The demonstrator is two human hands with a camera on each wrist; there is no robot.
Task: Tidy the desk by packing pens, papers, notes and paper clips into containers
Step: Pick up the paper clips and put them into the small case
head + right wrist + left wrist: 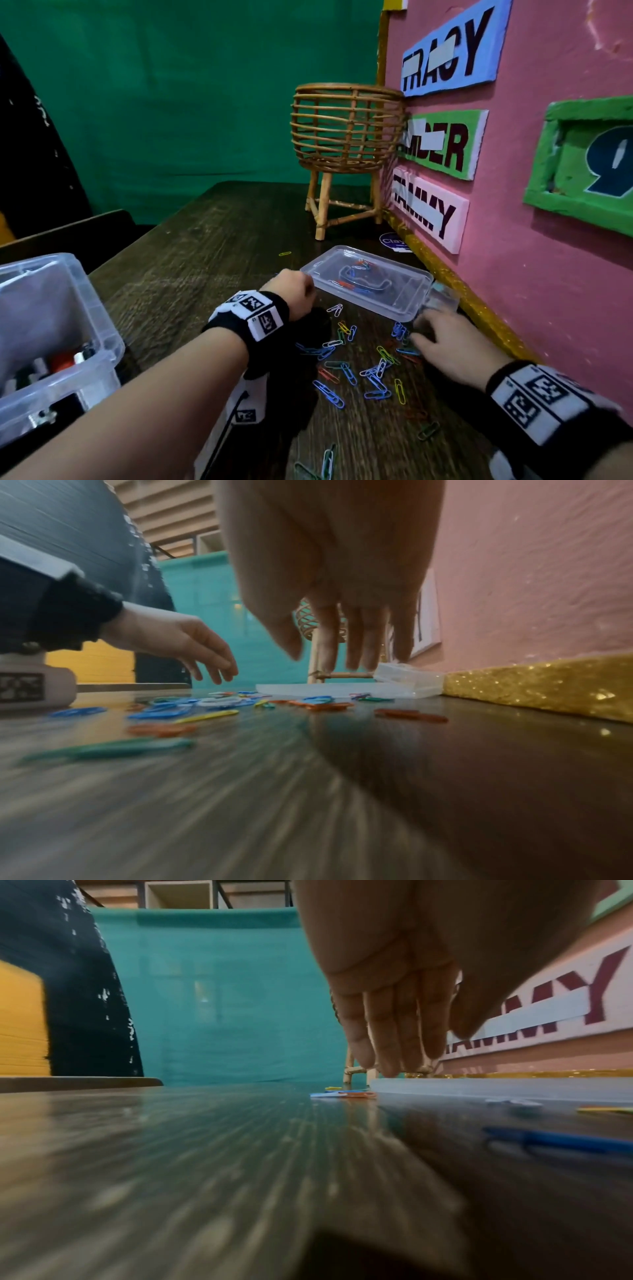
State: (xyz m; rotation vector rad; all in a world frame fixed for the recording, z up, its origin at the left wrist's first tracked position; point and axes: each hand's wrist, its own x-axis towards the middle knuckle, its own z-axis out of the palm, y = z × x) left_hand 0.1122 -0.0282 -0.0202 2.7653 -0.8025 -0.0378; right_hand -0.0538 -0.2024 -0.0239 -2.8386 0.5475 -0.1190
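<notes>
On my far left a clear storage bin [58, 329] sits at the worktop [191, 274] edge with dark odds and ends inside, well apart from what I'm working on. Moving right, my left hand [291, 291] hangs low over the wood with its fingers [387, 1039] pointing down and close together, relaxed rather than curled, and I can't see anything held in them; their tips are just beside the near-left corner of the shallow clear tray [411, 308]. A couple of clips lie on the wood right under those fingertips, at the tray's edge. Between my two hands, and nearer to me than the tray, lies the scatter of coloured paper clips [346, 363], flat on the wood, their long axes pointing every which way. A few clips already lie inside the tray. Further right, my right hand [455, 346] is spread and loose, fingers [359, 642] pointing down toward the worktop by the tray's near-right corner, gripping nothing. Just past it a small clear box [411, 680] rests against the gold strip [534, 685] at the foot of the pink wall. The loose clips lie toward me from the tray, so I judge that either hand must come back to gather them and then carry them forward over the rim; my right hand looks nearer the thickest bunch.
</notes>
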